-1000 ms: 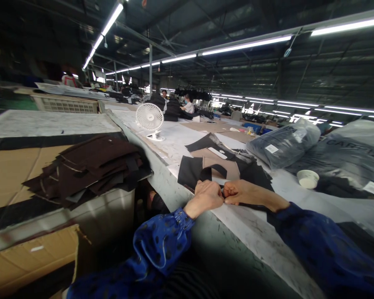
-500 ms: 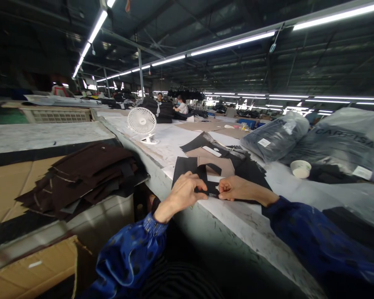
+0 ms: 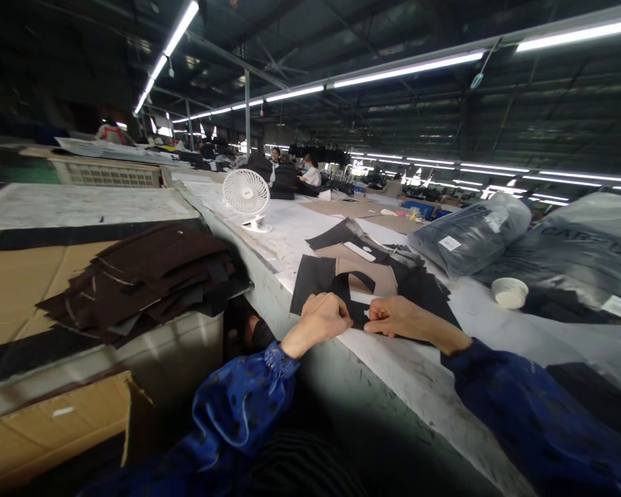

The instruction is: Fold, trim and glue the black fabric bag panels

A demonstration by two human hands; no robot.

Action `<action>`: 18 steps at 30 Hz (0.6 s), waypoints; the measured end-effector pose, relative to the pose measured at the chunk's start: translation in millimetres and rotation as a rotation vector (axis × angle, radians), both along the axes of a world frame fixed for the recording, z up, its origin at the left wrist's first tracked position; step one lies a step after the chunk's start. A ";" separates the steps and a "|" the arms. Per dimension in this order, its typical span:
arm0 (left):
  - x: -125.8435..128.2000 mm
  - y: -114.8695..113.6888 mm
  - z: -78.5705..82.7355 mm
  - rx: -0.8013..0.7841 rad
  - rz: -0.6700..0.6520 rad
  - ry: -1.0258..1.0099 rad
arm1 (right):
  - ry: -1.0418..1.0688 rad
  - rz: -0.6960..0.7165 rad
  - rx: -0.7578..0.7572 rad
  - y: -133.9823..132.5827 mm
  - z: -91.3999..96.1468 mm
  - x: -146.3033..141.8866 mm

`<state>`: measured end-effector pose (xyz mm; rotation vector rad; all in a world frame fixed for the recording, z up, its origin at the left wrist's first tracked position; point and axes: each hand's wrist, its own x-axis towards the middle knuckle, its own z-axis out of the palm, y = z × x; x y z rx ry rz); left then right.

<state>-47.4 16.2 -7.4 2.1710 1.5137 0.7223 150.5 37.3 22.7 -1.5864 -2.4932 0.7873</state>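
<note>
My left hand (image 3: 325,317) is closed at the near edge of a black fabric piece (image 3: 311,277), its fingertips pressed together; what they pinch is hidden. Close by on the right, my right hand (image 3: 401,319) has thumb and forefinger pinched on a small whitish piece (image 3: 366,313) over the same black material. Just beyond the hands lies a tan panel (image 3: 388,277) with a black curved cut-out shape. Behind it a white strip (image 3: 361,252) rests on more black and tan pieces.
A white clip fan (image 3: 247,193) stands on the table's left side. Brown fabric pieces (image 3: 150,276) are stacked on cardboard at left. Plastic-wrapped bundles (image 3: 470,235) and a white tub (image 3: 510,293) lie at right. A co-worker (image 3: 310,172) is in the background.
My left hand's thumb and fingers have closed together at the fabric edge. My right hand keeps its pinch. The whole view has shifted slightly.
</note>
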 end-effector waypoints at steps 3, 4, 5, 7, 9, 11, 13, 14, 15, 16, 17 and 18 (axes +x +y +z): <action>2.3 1.2 2.1 -0.022 0.011 0.014 | -0.065 0.001 0.045 -1.4 3.4 -6.3; 2.9 1.2 2.4 -0.023 0.015 0.020 | -0.088 0.004 0.061 -1.7 4.5 -8.6; 3.2 1.2 2.5 -0.023 0.020 0.026 | -0.111 0.009 0.078 -1.9 5.4 -10.9; 3.5 1.0 2.4 -0.021 0.030 0.038 | -0.160 0.018 0.113 -2.0 6.5 -15.1; 3.4 1.4 1.7 -0.017 0.035 0.047 | -0.205 0.024 0.156 -2.0 6.7 -18.5; 4.0 2.4 0.6 -0.011 0.033 0.051 | -0.242 0.020 0.211 -1.9 6.7 -20.6; 6.3 3.3 -0.8 -0.003 0.025 0.048 | -0.276 -0.001 0.268 -1.6 7.0 -21.6; 8.2 3.4 -1.3 0.000 0.019 0.045 | -0.297 -0.021 0.293 -1.3 7.4 -21.8; 10.5 3.2 -1.7 0.003 0.013 0.040 | -0.321 -0.043 0.317 -0.9 7.8 -21.7; 12.9 2.7 -1.6 0.005 0.007 0.033 | -0.339 -0.059 0.338 -0.6 8.2 -21.6; 15.2 2.0 -1.2 0.007 0.002 0.024 | -0.338 -0.060 0.345 -0.3 8.4 -21.5; 16.7 1.2 -0.3 0.008 -0.005 0.011 | -0.310 -0.037 0.333 -0.2 8.4 -21.2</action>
